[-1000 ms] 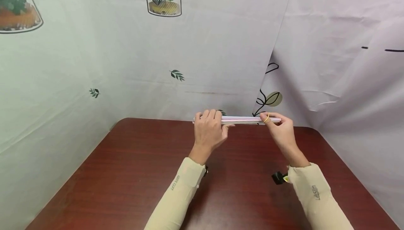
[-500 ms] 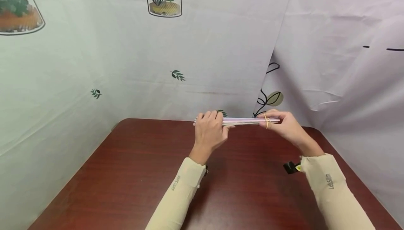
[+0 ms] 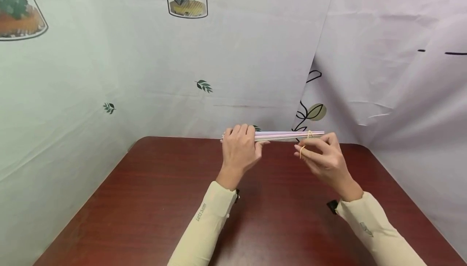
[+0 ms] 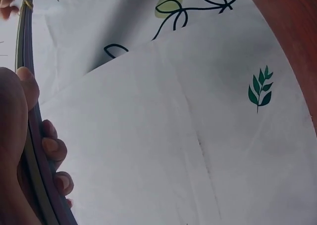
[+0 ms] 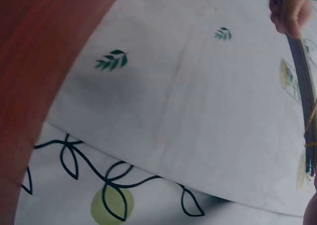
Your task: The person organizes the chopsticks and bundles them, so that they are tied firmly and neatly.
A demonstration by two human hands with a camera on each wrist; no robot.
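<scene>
My left hand [image 3: 238,150] grips a level bundle of thin pastel sticks [image 3: 277,135] near its left end, holding it above the table. The sticks are pink, bluish and pale; their exact kind is hard to tell. A yellow rubber band [image 3: 309,134] goes round the bundle close to its right end. Part of the band loops over the fingertips of my right hand [image 3: 326,160], which sits just below that end with its fingers bent. In the left wrist view the left thumb and fingers wrap the sticks [image 4: 37,160]. The right wrist view shows the band [image 5: 311,131] at the frame's edge.
A dark red-brown table [image 3: 164,201] with rounded far corners lies under both hands. White printed cloth [image 3: 237,55] hangs close behind it and along both sides. A small black device [image 3: 332,207] sits at the right wrist.
My right hand first pinched the end of the bundle with the band round its fingers. It has since dropped below the sticks, drawing out a loop of band. The left hand stays nearly still.
</scene>
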